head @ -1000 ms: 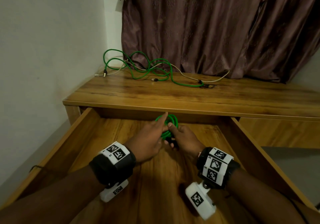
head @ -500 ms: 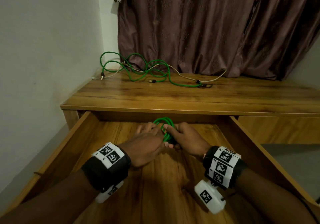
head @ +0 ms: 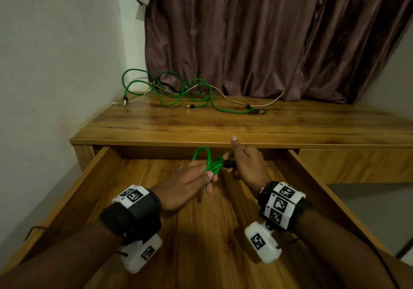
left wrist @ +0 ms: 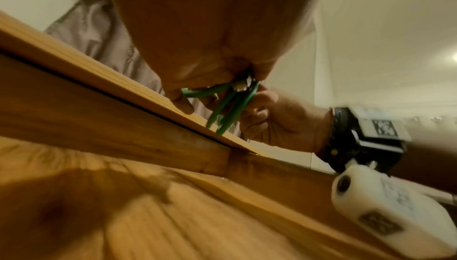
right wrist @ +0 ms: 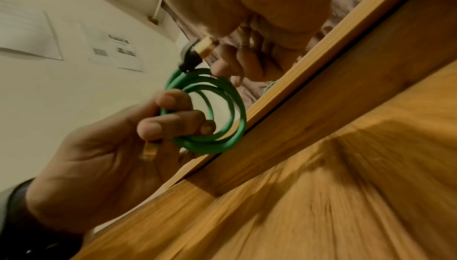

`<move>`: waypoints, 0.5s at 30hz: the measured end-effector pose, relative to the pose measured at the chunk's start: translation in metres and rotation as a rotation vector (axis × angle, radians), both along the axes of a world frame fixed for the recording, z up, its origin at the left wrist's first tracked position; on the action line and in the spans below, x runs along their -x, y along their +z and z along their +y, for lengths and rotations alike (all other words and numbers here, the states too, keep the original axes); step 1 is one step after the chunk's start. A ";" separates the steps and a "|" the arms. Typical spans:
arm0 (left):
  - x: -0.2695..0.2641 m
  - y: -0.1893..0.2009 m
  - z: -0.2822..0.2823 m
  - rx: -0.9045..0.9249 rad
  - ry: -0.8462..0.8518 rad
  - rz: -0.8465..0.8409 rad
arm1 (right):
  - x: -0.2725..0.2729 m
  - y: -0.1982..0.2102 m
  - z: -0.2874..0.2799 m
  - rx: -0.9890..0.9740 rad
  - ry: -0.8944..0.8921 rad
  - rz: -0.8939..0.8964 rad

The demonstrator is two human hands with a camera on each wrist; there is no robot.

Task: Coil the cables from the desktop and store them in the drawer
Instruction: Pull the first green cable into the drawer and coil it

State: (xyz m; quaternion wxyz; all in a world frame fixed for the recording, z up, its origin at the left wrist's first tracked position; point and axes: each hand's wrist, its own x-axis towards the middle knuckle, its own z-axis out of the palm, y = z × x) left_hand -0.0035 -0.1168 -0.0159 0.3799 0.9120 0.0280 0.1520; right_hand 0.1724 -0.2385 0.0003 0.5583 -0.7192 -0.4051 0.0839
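Tangled cables [head: 185, 92] on desktop [head: 223, 125]

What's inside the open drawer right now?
The drawer shows only bare wood bottom. The coiled green cable is held above it by both hands, left, right. The arms hide the near part.

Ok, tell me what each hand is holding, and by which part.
Left hand grips the coiled green cable by its bundled loops; right hand pinches its black connector end.
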 end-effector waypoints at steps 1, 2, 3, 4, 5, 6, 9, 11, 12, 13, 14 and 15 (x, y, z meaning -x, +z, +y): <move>0.001 0.002 -0.001 0.181 -0.006 -0.050 | 0.001 0.002 -0.001 -0.029 0.007 0.027; 0.001 0.005 -0.001 0.331 -0.010 -0.107 | -0.001 0.002 -0.001 -0.036 0.015 0.052; 0.000 0.007 -0.003 0.445 0.000 -0.162 | 0.001 0.003 -0.002 -0.024 0.048 0.082; -0.002 0.009 -0.004 0.543 0.011 -0.208 | 0.005 0.004 -0.002 -0.002 0.104 0.128; -0.004 0.011 -0.006 0.641 0.016 -0.240 | 0.010 0.005 -0.001 0.005 0.186 0.203; -0.007 0.013 -0.008 0.748 0.011 -0.260 | 0.017 0.008 -0.001 -0.022 0.275 0.301; -0.007 0.015 -0.011 1.004 -0.045 -0.292 | 0.030 0.013 0.000 -0.115 0.404 0.472; -0.004 0.018 -0.012 1.130 -0.109 -0.302 | 0.031 0.012 0.003 -0.132 0.446 0.530; -0.002 0.019 -0.012 1.180 -0.132 -0.309 | 0.030 0.009 0.003 -0.133 0.472 0.575; -0.002 0.020 -0.013 1.208 -0.134 -0.319 | 0.030 0.007 0.004 -0.139 0.507 0.624; -0.002 0.020 -0.012 1.217 -0.111 -0.332 | 0.031 0.007 0.003 -0.154 0.545 0.660; -0.003 0.021 -0.012 1.204 -0.074 -0.344 | 0.030 0.007 0.004 -0.168 0.562 0.673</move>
